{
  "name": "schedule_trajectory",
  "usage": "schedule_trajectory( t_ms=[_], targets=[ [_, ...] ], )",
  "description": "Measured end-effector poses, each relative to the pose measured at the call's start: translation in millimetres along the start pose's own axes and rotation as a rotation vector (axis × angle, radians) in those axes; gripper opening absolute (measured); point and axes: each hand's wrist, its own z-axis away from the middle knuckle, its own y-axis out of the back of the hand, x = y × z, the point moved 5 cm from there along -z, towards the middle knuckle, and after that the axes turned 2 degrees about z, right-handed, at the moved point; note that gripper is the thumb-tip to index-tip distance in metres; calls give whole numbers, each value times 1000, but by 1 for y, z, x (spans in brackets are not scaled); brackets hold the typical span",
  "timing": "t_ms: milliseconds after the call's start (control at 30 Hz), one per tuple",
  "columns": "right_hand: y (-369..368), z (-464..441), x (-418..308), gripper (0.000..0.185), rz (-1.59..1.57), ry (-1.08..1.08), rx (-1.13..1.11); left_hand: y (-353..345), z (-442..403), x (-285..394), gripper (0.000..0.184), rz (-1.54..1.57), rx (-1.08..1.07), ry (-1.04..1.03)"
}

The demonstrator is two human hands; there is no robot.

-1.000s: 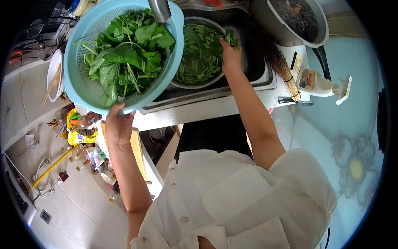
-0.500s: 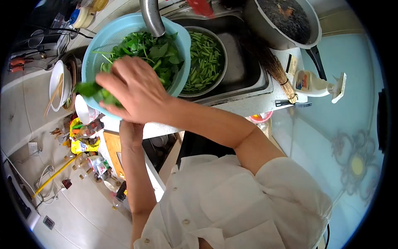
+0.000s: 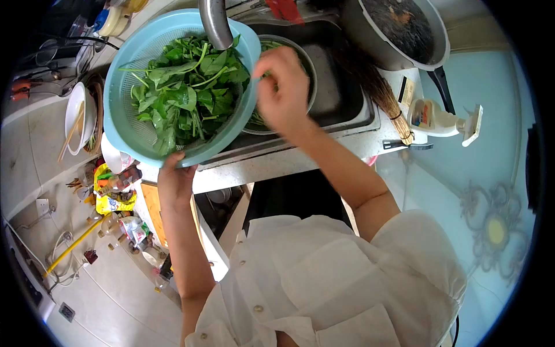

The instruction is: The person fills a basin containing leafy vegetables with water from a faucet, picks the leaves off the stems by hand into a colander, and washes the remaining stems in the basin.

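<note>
A light blue colander [image 3: 120,110] full of leafy greens [image 3: 188,95] is under the faucet [image 3: 215,26], partly over the sink. My left hand [image 3: 176,179] grips its near rim, thumb on top and the other fingers mostly hidden below. Beside the colander's right rim is my right hand [image 3: 286,89], its fingers curled but apart from the thumb, with nothing visible between them. Whether its fingertips touch the rim, I cannot tell. Behind that hand, a metal bowl [image 3: 314,87] of cut green stems stands in the sink, partly covered by the hand and colander.
Right of the sink [image 3: 338,75] lie a straw brush [image 3: 381,95] and a spray bottle [image 3: 436,118]. A dark-handled pot [image 3: 442,40] with dark contents stands at the back right. White bowls [image 3: 74,118] are at the left, one holding chopsticks. A wooden board [image 3: 153,211] leans below the counter.
My right hand has moved right, from above the colander's near left side to its right rim. The greens it held are gone from it. The colander has shifted slightly left and up.
</note>
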Motion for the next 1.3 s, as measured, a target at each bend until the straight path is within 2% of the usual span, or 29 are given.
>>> schedule_trajectory(
  t_ms=[33,67,133,167,233,267,333,367,433,467,567,600,700,767,800,867,900,967,1000,1033,1100,1133,1200,1300],
  targets=[
    [10,0,39,24,235,3,-38,0,2,4,31,-14,-7,-7],
    [14,5,78,27,451,-132,-162,0,5,8,29,-7,24,-20],
    [13,24,162,47,781,-291,-378,0,7,15,29,-5,16,-31],
    [11,30,188,47,778,-295,-378,-1,8,17,29,-1,5,-44],
    [9,46,230,51,928,-595,-536,-1,11,19,25,7,26,-52],
    [6,50,238,51,925,-597,-537,0,11,19,23,15,15,-54],
    [2,75,258,68,485,-1292,-370,0,11,20,20,24,4,-58],
    [2,77,260,68,483,-1293,-371,0,11,20,19,16,8,-52],
    [-13,95,263,70,-249,-1535,-314,0,14,20,17,6,14,-40],
    [-17,103,279,83,-436,-1556,-274,-2,14,20,18,11,17,-38],
    [-14,82,216,83,-530,-1542,-161,0,14,19,20,29,36,-55],
    [-14,86,220,83,-531,-1546,-162,2,14,20,21,39,46,-77],
    [-10,83,217,78,-766,-1410,-328,0,14,21,25,50,-3,-44],
    [2,79,213,70,-109,-1192,-756,-4,16,23,26,40,-8,-62],
    [3,75,214,70,-113,-1192,-758,-5,17,25,27,28,-12,-79],
    [15,60,225,50,519,-1014,-870,-4,18,26,27,40,2,-78],
    [14,63,223,50,521,-1014,-867,-4,17,26,28,55,13,-77],
    [12,63,218,37,767,-852,-540,-4,16,29,28,57,15,-80],
    [0,76,229,39,844,-719,-649,-2,17,30,28,54,23,-81],
    [-3,76,232,39,843,-722,-649,-1,16,31,28,52,23,-80],
    [-15,88,238,37,1047,-715,-1213,0,14,32,28,49,12,-87],
    [-13,88,233,37,1047,-716,-1216,1,14,32,28,50,15,-85],
    [-4,66,211,34,1329,-454,-1031,1,14,32,27,44,-8,-55],
    [2,49,160,33,1294,-377,-962,5,14,31,26,36,45,-75]
  ],
)
